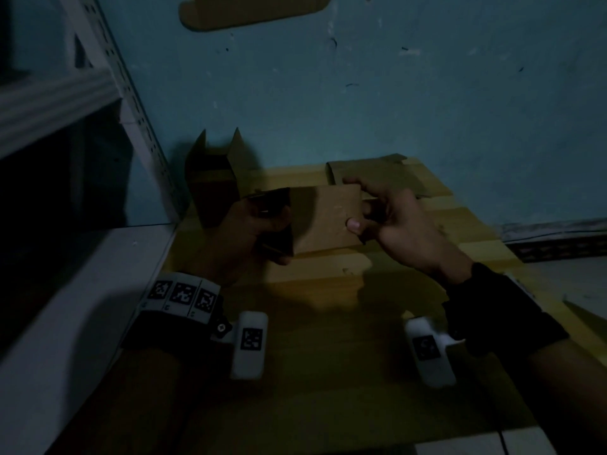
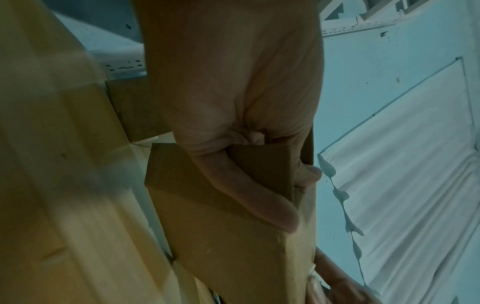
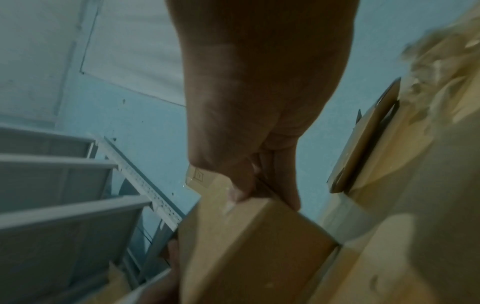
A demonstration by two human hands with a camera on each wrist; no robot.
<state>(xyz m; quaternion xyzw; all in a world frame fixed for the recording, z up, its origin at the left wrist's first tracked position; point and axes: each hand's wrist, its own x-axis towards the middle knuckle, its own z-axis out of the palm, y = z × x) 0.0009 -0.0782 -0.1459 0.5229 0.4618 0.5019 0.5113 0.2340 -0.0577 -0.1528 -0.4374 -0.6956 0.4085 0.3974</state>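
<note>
A small brown cardboard box (image 1: 325,221) is held between both hands above the wooden table (image 1: 328,339). My left hand (image 1: 259,231) grips its shadowed left end; in the left wrist view the thumb and fingers of my left hand (image 2: 275,185) are curled round a flap of the box (image 2: 221,236). My right hand (image 1: 377,218) pinches the right end, thumb on the near face and fingers over the top edge. In the right wrist view my right hand (image 3: 259,185) holds the corner of the box (image 3: 246,246).
An open-topped cardboard box (image 1: 213,188) stands at the table's back left corner. Flat cardboard blanks (image 1: 377,175) lie at the back right against the blue wall. A grey metal shelf rack (image 1: 65,224) borders the table's left. Another cardboard sheet (image 1: 256,11) hangs on the wall above.
</note>
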